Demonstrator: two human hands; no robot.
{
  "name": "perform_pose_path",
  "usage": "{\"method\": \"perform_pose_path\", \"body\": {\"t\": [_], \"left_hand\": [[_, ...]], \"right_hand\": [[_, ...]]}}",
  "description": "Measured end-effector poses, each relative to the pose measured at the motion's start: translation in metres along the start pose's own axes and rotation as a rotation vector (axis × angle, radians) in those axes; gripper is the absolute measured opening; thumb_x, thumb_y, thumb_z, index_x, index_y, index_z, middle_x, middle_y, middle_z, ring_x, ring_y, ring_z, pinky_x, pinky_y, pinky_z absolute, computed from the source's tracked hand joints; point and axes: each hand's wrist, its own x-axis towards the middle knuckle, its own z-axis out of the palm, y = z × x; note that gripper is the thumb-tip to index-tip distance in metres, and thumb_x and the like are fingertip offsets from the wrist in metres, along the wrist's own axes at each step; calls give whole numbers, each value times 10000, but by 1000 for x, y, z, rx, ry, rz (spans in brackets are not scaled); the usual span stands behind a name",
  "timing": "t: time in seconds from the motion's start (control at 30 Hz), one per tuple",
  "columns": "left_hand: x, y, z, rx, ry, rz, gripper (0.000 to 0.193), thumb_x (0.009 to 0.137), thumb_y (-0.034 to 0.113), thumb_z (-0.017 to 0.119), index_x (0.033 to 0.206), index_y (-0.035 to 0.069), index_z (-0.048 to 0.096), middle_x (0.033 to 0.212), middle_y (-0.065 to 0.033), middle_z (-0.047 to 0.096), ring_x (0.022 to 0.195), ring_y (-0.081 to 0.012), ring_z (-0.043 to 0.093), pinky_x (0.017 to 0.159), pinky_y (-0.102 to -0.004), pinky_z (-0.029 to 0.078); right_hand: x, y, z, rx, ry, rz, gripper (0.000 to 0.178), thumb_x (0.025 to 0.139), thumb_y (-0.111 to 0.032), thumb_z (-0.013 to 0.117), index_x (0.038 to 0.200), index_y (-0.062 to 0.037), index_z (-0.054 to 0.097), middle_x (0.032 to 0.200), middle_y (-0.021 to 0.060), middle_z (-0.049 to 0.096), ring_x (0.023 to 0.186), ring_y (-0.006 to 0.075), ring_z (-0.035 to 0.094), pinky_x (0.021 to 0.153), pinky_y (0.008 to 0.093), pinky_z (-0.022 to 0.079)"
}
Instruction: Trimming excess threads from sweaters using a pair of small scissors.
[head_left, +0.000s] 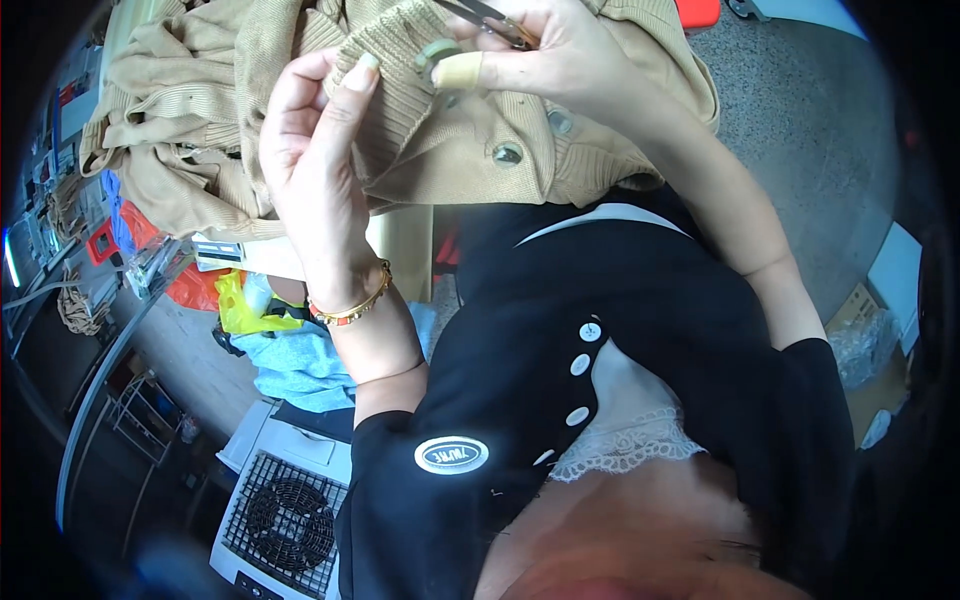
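A tan knitted cardigan (455,165) is spread over my lap and the work surface, with dark round buttons, one of them a plain button (508,154) near its lower edge. My left hand (315,145) pinches a ribbed band (405,50) of it between thumb and fingers, holding the band raised. At the band's right edge is a greenish button (437,52), close by the taped thumb of my right hand (545,55). That hand is closed around dark scissors (490,18), whose far part is cut off by the upper edge. A yellowish tape wraps the right thumb.
More tan knitwear (170,120) is heaped at the left. Below it are a yellow plastic bag (245,305), light-blue cloth (300,365) and a white fan unit with a black grille (290,510). Clear plastic wrap (865,345) and cardboard lie on the right.
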Motion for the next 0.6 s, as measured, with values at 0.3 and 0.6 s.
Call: {"method": "perform_pose_path", "body": {"t": [0.3, 0.6], "left_hand": [[7, -5, 0, 922, -181, 648, 316, 940, 38, 590, 1247, 75, 659, 1241, -101, 577, 1157, -181, 530, 996, -290, 398], [15, -13, -8, 729, -351, 419, 271, 953, 80, 582, 1207, 60, 675, 1244, -107, 581, 1168, -193, 534, 1015, -302, 396]], "right_hand": [[1, 4, -7, 130, -119, 157, 181, 898, -116, 700, 996, 36, 708, 789, -18, 667, 693, 32, 582, 587, 188, 468], [7, 18, -14, 262, -203, 249, 202, 963, -263, 638, 867, -86, 662, 666, -112, 451, 554, -11, 334, 476, 192, 231]]}}
